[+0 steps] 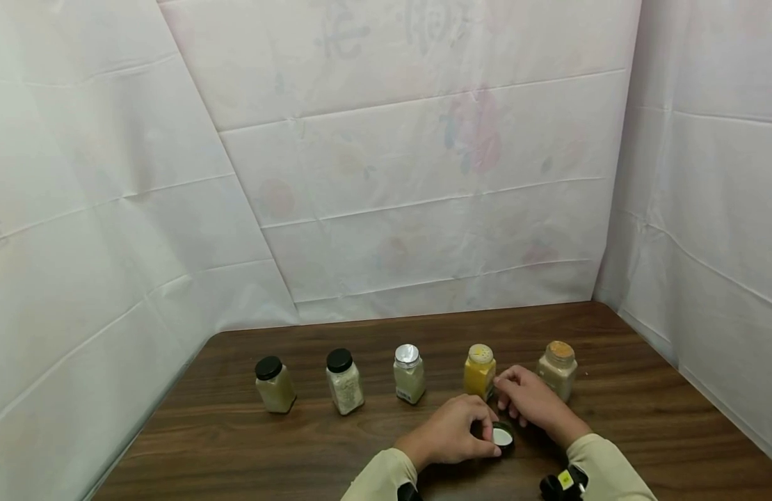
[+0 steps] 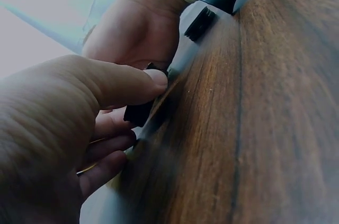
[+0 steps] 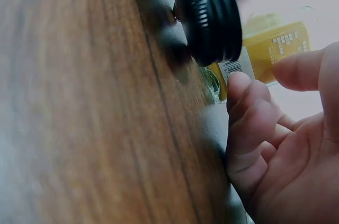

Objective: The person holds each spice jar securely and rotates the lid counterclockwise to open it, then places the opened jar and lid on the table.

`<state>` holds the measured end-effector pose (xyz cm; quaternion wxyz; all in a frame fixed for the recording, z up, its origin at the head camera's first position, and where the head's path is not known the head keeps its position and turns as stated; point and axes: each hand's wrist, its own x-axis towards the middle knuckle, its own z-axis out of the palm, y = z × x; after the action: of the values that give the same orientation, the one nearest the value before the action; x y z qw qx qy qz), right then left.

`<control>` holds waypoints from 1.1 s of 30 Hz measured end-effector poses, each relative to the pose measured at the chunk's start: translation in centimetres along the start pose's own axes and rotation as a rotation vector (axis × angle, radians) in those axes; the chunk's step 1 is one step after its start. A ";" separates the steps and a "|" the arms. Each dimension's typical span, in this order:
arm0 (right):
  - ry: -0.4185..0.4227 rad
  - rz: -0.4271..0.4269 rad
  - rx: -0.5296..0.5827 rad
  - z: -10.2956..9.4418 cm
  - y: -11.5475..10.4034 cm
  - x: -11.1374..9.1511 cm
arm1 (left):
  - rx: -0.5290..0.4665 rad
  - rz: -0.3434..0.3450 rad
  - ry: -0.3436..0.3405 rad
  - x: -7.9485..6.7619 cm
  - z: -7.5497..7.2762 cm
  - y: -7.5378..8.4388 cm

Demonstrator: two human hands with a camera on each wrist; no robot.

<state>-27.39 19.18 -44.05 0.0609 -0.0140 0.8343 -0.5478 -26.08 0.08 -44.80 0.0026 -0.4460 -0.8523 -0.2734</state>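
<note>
My left hand pinches a black jar lid at its rim, low over the wooden table. The lid's white inner face shows in the head view; its ridged side appears in the right wrist view. Just beyond is a square jar of yellow powder with a perforated top. Beside that jar is my right hand, fingers loosely bent and nothing held; whether a fingertip touches the jar I cannot tell. To the right, partly behind this hand, stands an uncapped jar of beige powder with an orange-tan top.
Farther left stand a jar with a silver top and two black-capped jars, one nearer the middle and one leftmost. Another black lid lies near the right wrist. White sheets hang around the table.
</note>
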 end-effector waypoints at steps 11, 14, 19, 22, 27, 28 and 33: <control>-0.028 -0.026 -0.009 0.6 -0.3 -0.1 | 0.094 -0.007 0.003 -0.7 0.1 0.0; -0.035 -0.026 -0.011 0.7 -0.3 0.0 | 0.092 -0.005 0.013 -1.0 0.2 0.0; -0.044 -0.034 -0.015 0.8 -0.1 0.1 | 0.068 0.008 0.032 -1.3 0.1 -0.1; -0.054 -0.042 -0.021 0.8 -0.1 0.0 | 0.032 0.010 0.054 -1.3 -0.2 -0.2; -0.056 -0.055 -0.042 0.4 -0.4 -0.1 | -0.037 0.008 0.135 -1.6 -0.8 -0.3; -0.056 -0.053 -0.046 0.3 -0.5 -0.1 | -0.055 0.008 0.152 -1.7 -0.9 -0.4; -0.066 -0.043 -0.111 -0.4 -1.1 -0.5 | -0.176 -0.030 0.230 -2.6 -1.6 -0.7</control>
<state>-26.98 19.12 -42.85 0.0756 -0.0532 0.8605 -0.5009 -25.47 -2.99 -44.41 0.0571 -0.3973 -0.8257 -0.3965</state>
